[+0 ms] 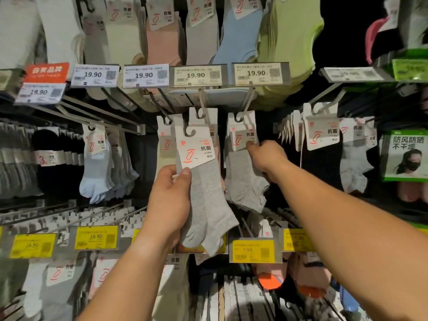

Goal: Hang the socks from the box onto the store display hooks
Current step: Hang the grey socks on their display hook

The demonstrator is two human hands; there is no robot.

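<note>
My left hand (170,200) grips a pair of grey ankle socks (208,205) by the lower edge of its white card label, raised in front of the rack. The card's hook notch is below and left of a display hook (202,105). To the right, a second grey sock pair (245,181) hangs from another display hook (247,105). My right hand (266,158) pinches the lower corner of that hanging pair's card label. The box is not in view.
Rows of socks hang on hooks all around: light blue socks (97,172) at left, black and white pairs at right. Price tags (195,75) line the rail above, yellow tags (253,251) below. A green face-mask package (404,154) hangs at far right.
</note>
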